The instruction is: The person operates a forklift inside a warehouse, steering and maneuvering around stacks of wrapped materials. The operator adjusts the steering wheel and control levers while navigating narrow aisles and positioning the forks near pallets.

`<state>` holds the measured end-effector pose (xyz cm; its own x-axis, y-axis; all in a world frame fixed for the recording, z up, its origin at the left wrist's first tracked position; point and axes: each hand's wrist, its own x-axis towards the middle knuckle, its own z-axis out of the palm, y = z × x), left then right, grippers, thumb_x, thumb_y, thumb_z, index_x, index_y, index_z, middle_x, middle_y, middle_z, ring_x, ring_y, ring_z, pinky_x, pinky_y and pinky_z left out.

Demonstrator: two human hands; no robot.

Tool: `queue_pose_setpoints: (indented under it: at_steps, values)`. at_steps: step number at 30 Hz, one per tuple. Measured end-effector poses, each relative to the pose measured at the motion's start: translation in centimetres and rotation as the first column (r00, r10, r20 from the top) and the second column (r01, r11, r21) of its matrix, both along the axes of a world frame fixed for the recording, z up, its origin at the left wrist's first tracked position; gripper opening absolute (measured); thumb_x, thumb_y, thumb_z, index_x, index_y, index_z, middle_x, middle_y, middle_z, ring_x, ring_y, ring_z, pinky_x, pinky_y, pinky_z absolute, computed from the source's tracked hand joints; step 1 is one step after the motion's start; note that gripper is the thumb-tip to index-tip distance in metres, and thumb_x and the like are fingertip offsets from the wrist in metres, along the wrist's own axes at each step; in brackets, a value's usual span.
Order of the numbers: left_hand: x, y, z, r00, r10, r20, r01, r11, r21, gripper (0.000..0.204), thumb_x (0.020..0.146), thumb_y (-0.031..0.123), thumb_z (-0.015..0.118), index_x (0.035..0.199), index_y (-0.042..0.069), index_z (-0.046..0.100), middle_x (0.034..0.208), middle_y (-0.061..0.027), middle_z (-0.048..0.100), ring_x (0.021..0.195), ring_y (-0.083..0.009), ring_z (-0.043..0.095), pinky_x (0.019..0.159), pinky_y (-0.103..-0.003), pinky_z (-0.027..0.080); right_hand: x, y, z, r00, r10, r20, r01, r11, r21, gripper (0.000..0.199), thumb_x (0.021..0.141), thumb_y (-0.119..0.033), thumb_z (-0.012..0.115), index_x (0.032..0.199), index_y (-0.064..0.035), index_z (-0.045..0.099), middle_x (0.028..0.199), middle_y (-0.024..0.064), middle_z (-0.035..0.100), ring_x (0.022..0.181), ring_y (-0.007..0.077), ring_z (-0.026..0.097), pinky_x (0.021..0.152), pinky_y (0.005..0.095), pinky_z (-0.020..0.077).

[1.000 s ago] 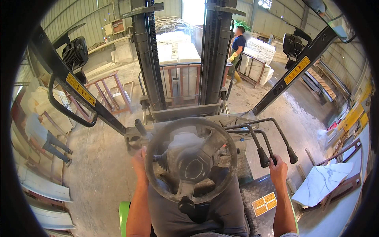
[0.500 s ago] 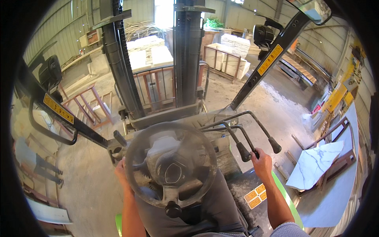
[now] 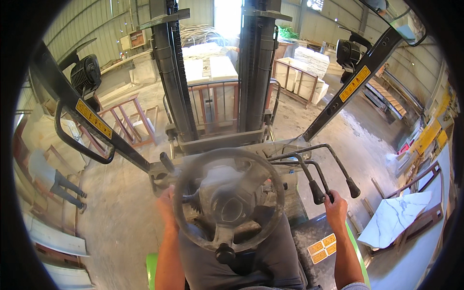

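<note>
I sit at the controls of a forklift. In front of me is a dusty black steering wheel (image 3: 279, 203) with a round knob (image 3: 225, 253) at its near side. My left hand (image 3: 166, 203) is closed at the wheel's left rim, its fingertips partly hidden. To the right of the wheel, several bent black control levers (image 3: 309, 166) rise from the dash. My right hand (image 3: 336, 210) is wrapped round the grip of the middle lever, between the grips of the two others (image 3: 317, 192). Beyond the dash stands the black lift mast (image 3: 258, 72).
Stone slabs lie on a pallet (image 3: 210, 67) behind the mast, and pale blocks fill a metal rack (image 3: 302, 79) to its right. A marbled slab (image 3: 394, 217) leans at the right. Reddish frames (image 3: 128, 118) stand at the left, where a person (image 3: 53, 179) is bent over.
The whole scene has shifted right in the picture as my view turned left. Both hands keep their places, the left at the wheel and the right on the lever.
</note>
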<state>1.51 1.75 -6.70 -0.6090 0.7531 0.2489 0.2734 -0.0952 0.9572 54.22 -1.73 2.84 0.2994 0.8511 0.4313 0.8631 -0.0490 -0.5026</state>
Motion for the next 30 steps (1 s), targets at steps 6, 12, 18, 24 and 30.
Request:
queue_pose_setpoints:
  at_steps: [6, 12, 18, 24, 30]
  values:
    - [0.7, -0.5, 1.7, 0.999, 0.043, 0.02, -0.043, 0.999, 0.028, 0.027, 0.105, 0.026, 0.06, 0.092, 0.006, 0.073, 0.059, 0.0075, 0.05, 0.045, -0.0037, 0.046, 0.04, -0.024, 0.034, -0.3, -0.2, -0.1, 0.999, -0.012, 0.031, 0.012, 1.0, -0.005, 0.026, 0.093, -0.017, 0.07, 0.113, -0.0004, 0.07, 0.09, 0.024, 0.073, 0.08, 0.0394, 0.072, 0.071, 0.0427, 0.0551]
    - [1.1, -0.9, 2.4, 0.989, 0.034, 0.143, -0.017, 0.993, -0.12, 0.04, 0.105, 0.031, 0.055, 0.089, -0.004, 0.064, 0.071, -0.0039, 0.053, 0.071, -0.0118, 0.045, 0.065, -0.034, 0.044, -0.3, -0.3, 0.0, 1.0, 0.008, 0.001, -0.008, 1.0, -0.02, 0.027, 0.093, -0.017, 0.07, 0.115, -0.0005, 0.069, 0.09, 0.0239, 0.073, 0.081, 0.039, 0.072, 0.072, 0.0427, 0.0545]
    - [0.3, 0.3, 0.2, 0.993, 0.025, 0.114, -0.026, 1.0, 0.006, 0.035, 0.106, 0.034, 0.06, 0.092, 0.006, 0.073, 0.058, 0.0074, 0.049, 0.047, -0.0034, 0.046, 0.042, -0.025, 0.034, -0.2, -0.1, -0.1, 1.0, -0.007, -0.024, 0.006, 0.999, -0.044, 0.028, 0.094, -0.017, 0.07, 0.116, -0.0009, 0.069, 0.09, 0.0238, 0.073, 0.08, 0.0384, 0.072, 0.071, 0.0422, 0.0541]
    - [0.4, 0.2, 0.2, 0.997, 0.031, 0.066, -0.032, 0.999, 0.005, 0.037, 0.106, 0.036, 0.058, 0.091, 0.006, 0.073, 0.058, 0.0066, 0.049, 0.046, -0.0039, 0.045, 0.042, -0.025, 0.033, 0.0, -0.2, -0.3, 1.0, 0.023, -0.01, -0.023, 1.0, 0.014, 0.028, 0.093, -0.022, 0.071, 0.111, -0.001, 0.07, 0.087, 0.0228, 0.072, 0.08, 0.0404, 0.071, 0.07, 0.0454, 0.0536]
    - [1.4, -0.4, 1.9, 0.99, 0.081, -0.112, -0.092, 0.991, -0.099, 0.04, 0.102, 0.036, 0.056, 0.098, -0.001, 0.072, 0.086, -0.0249, 0.07, 0.069, -0.0292, 0.062, 0.07, -0.045, 0.05, 1.5, 0.5, -1.4, 1.0, 0.006, -0.009, -0.007, 0.998, -0.057, 0.027, 0.094, -0.018, 0.068, 0.115, -0.0006, 0.069, 0.094, 0.0242, 0.073, 0.087, 0.0418, 0.071, 0.077, 0.0463, 0.0543]
